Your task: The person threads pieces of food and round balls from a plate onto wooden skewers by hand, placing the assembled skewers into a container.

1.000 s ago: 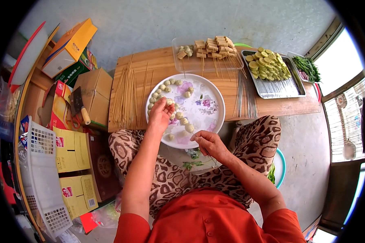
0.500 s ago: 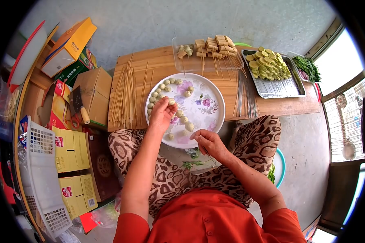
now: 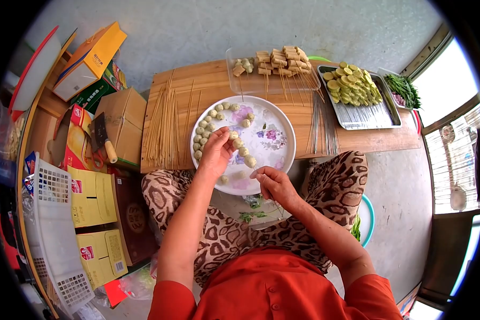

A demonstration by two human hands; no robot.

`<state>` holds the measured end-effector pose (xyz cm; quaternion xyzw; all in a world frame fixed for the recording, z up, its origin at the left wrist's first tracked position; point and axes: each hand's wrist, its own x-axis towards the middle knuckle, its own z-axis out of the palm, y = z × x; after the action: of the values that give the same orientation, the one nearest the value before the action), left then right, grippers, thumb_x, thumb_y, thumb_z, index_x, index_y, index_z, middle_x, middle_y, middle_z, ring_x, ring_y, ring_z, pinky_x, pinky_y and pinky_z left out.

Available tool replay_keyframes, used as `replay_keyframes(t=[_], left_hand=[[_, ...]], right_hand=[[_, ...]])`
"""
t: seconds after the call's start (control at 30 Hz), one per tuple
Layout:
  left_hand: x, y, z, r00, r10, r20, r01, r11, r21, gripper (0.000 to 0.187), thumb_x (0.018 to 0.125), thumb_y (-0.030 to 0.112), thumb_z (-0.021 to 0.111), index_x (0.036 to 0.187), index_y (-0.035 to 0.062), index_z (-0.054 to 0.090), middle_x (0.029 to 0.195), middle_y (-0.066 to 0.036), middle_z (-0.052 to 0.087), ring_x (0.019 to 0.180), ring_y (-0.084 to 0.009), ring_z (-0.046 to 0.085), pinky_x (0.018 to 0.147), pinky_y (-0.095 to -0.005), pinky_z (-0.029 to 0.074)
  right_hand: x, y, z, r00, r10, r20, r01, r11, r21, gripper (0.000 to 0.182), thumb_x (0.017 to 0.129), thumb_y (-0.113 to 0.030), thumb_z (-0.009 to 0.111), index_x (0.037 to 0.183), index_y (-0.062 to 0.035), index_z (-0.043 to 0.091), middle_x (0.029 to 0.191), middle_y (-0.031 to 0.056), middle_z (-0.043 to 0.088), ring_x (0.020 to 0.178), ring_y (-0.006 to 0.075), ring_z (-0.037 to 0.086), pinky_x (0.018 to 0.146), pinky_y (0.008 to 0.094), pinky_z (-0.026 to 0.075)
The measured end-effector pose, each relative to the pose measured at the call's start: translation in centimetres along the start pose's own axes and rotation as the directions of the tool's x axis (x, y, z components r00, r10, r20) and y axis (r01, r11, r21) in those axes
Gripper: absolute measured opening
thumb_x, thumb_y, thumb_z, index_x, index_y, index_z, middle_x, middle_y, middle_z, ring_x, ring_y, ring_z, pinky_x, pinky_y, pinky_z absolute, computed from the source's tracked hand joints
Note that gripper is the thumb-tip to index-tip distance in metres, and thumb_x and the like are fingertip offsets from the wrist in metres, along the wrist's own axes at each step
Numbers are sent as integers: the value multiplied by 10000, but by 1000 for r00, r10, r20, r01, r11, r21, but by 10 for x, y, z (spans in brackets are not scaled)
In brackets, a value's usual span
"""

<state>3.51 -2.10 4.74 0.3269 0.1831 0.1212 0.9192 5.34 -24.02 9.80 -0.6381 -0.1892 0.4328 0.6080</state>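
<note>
A skewer of pale, speckled meatballs [image 3: 244, 151] slants over the round floral tray [image 3: 288, 125], with several balls in a row. My left hand [image 3: 216, 153] is closed at the upper end of the row, its fingers on the topmost meatball [image 3: 233, 135]. At the lower end, my right hand [image 3: 277, 188] grips the skewer, most of which is hidden by the fingers and the balls. Loose meatballs [image 3: 212, 113] line the tray's left side. Two more [image 3: 246, 122] lie near its middle, and others near the front rim.
Bamboo skewers [image 3: 162, 128] lie left of the tray, thin metal ones [image 3: 322, 125] to its right. Behind stands a clear bin [image 3: 232, 84] with skewered tan rolls [image 3: 282, 60]. A metal tray [image 3: 357, 118] holds green slices. A cleaver [image 3: 100, 130] rests by cardboard boxes at left.
My left hand has moved slightly down and right. The meatball in its fingers, apart from the row before, now sits against the others. The row has shifted up a little.
</note>
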Motion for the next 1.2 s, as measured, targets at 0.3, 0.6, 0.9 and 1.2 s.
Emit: replay_keyframes(t=[0.3,0.6,0.9,1.2], left_hand=[[6,11,-16,981,125,-151,-133,990,-39,208,928,118,514,1133,88,499,1154,-130,587,977,-225,596,811,-309,483],[2,16,-13,973,142,-184,-149,989,-21,282,944,179,488,1212,95,474,1133,-94,582,955,-210,595,755,-317,479],[-9,35,-1,972,110,-206,-98,993,65,413,912,280,563,1248,71,444,1160,-110,525,1006,-229,546,818,-367,464],[-21,54,22,959,259,-118,-216,932,291,345,935,238,518,1221,49,480,1141,-104,549,972,-210,576,801,-338,479]], right_hand=[[-1,6,-1,999,29,46,-27,999,-42,225,975,-180,449,1089,-43,587,572,-15,511,468,35,389,436,193,309],[-3,-8,2,998,43,54,-43,999,-7,196,971,-151,457,1083,-60,590,608,-11,545,492,28,399,456,183,312],[37,-47,-20,999,25,-19,-24,999,47,171,954,-150,482,1033,-55,600,611,9,542,481,47,381,449,190,295],[127,-105,-50,924,-379,-47,366,915,-171,192,927,-141,500,1021,1,588,614,29,542,453,59,367,419,202,277]])
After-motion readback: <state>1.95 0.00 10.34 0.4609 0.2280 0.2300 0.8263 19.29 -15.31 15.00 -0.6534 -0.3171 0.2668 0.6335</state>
